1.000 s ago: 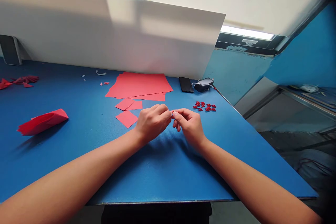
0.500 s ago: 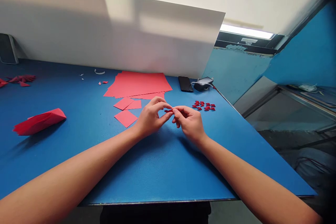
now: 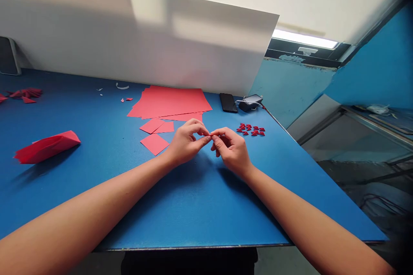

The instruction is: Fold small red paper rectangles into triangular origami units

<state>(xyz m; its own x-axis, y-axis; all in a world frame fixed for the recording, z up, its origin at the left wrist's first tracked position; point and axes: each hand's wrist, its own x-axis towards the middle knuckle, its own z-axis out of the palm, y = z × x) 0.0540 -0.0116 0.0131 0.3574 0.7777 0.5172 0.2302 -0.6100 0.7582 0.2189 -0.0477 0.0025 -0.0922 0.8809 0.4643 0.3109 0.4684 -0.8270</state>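
Observation:
A small folded piece of red paper is pinched between both hands above the blue table. My left hand grips its left end with thumb and index finger. From the other side, my right hand pinches it the same way, its other fingers curled beneath. Fingertips hide most of the paper. To the left of my left hand lie a few red paper squares. Several small folded red triangles sit in rows beyond my right hand.
Larger red sheets lie stacked at the back, near a black phone and a dark device with a white cable. At left are a bundled red paper, red folded pieces and another phone. A white board stands behind.
The fingers of my left hand have closed in on the red paper, so less of it shows now. The view has shifted slightly; the other things lie as before.

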